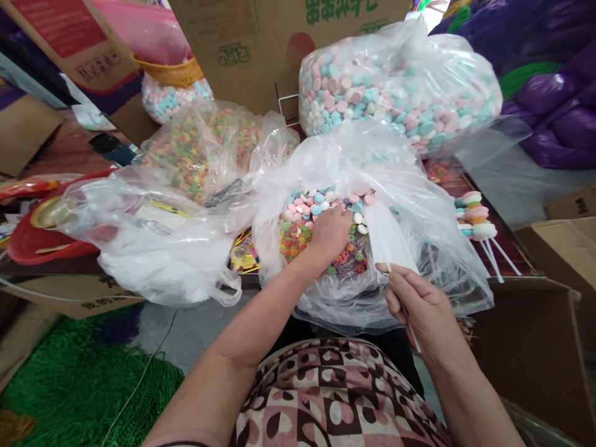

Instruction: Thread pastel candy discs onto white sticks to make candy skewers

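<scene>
My left hand (333, 233) reaches into an open clear plastic bag (274, 261), over pink, blue and white marshmallows (319, 202) and ring-shaped colored candies (295, 239). Its fingers curl down close together, with the tips hidden, so I cannot make out what they hold. Pinched between the thumb and fingers of my right hand (412, 298) is a thin white stick (413, 335), slanting down. Just beyond that hand lies a bundle of white sticks (391, 239). Marshmallow skewers (475, 217) rest at the table's right, their bare sticks pointing toward me.
A large bag of marshmallows (400, 93) stands behind, with a bag of candy rings (205, 149) to its left. A white plastic bag (162, 261) and a red basin (51, 245) are on the left. An open cardboard box (526, 354) stands at right, below the table edge.
</scene>
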`<action>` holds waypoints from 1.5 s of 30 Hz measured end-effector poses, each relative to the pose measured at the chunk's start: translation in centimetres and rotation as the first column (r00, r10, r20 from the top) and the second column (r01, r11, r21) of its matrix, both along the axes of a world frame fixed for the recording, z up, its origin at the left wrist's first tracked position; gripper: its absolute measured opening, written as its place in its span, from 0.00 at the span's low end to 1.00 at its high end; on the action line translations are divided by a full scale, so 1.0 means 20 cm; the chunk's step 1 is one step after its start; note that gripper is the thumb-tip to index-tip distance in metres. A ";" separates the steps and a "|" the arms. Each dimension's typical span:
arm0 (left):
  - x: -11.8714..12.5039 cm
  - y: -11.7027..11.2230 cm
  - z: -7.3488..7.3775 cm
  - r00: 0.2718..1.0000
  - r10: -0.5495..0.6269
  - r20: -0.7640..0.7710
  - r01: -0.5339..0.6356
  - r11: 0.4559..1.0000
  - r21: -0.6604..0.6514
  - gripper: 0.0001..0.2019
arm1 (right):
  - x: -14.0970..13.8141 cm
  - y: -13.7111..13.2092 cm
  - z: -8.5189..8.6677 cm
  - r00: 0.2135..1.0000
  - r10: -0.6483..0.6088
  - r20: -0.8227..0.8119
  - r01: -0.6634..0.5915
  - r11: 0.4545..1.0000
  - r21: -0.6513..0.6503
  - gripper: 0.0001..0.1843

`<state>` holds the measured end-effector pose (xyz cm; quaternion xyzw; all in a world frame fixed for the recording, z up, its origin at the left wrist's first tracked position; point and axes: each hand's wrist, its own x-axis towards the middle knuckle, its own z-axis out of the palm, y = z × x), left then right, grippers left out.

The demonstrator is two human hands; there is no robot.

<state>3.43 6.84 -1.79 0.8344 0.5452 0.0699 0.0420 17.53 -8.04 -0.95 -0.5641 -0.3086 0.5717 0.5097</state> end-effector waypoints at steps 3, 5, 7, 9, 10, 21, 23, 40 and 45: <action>-0.05 -0.02 0.02 0.999 0.003 0.047 -0.005 1.000 0.028 0.09 | 0.01 -0.01 -0.02 1.000 0.015 -0.002 -0.015 1.000 -0.003 0.21; -0.11 -0.05 0.04 0.985 0.052 0.163 -0.060 0.997 0.042 0.06 | 0.01 0.00 -0.02 1.000 0.017 -0.010 -0.017 1.000 0.000 0.22; -0.19 -0.06 0.05 0.926 0.169 0.337 -0.184 0.983 0.010 0.05 | 0.01 0.00 -0.03 1.000 0.018 -0.017 -0.018 1.000 0.004 0.23; -0.27 -0.05 0.05 0.801 0.301 0.517 -0.308 0.949 -0.074 0.07 | 0.01 0.01 -0.03 1.000 0.019 -0.019 -0.019 1.000 0.006 0.24; -0.30 -0.05 0.05 0.733 0.341 0.588 -0.341 0.933 -0.116 0.07 | 0.01 0.01 -0.04 1.000 0.020 -0.017 -0.020 1.000 0.006 0.24; -0.31 0.06 0.01 0.936 0.152 0.317 -0.188 0.978 0.086 0.06 | -0.01 0.00 -0.03 1.000 0.016 0.011 -0.017 0.999 0.031 0.22; -0.29 0.07 -0.01 0.970 0.125 0.209 -0.148 0.984 0.099 0.07 | -0.02 0.00 -0.02 1.000 0.014 0.012 -0.015 0.999 0.030 0.22; -0.23 -0.36 0.10 -0.122 0.421 0.899 0.128 0.905 -0.406 0.14 | -0.24 0.24 0.07 0.953 0.091 0.288 -0.167 0.954 0.250 0.18; -0.21 -0.44 0.12 -0.174 0.424 0.889 0.186 0.900 -0.393 0.15 | -0.26 0.23 0.06 0.983 0.094 0.156 -0.125 0.971 0.202 0.17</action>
